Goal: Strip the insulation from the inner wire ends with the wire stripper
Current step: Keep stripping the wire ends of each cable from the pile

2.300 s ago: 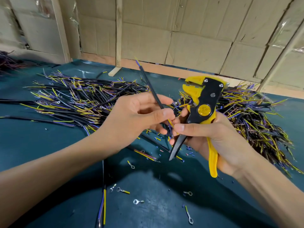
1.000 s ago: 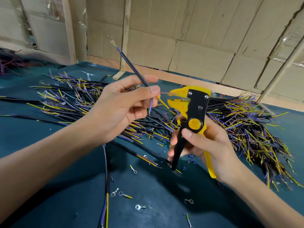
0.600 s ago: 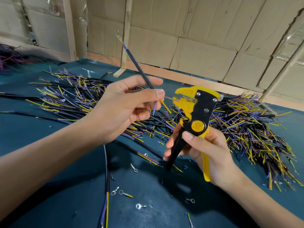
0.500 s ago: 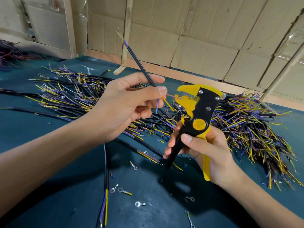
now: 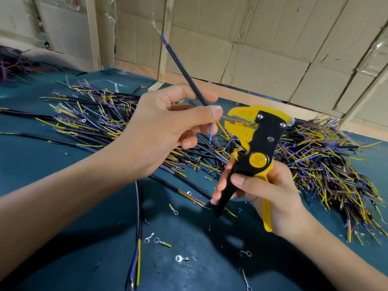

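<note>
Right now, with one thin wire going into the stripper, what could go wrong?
1. The left hand pinches the black cable very near the wire stripper; a fingertip might get nipped.
2. The pink inner wire enters the yellow head at a slant, so it could sit wrong and lose copper strands.
3. The loose blue wire and yellow wire hang nearby and could get caught too.

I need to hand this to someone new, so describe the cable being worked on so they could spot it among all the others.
Start at the left hand, raised above the green table. It pinches one black cable that slants up, its pink inner wire reaching into the yellow wire stripper. Every other cable lies flat in piles.
</note>
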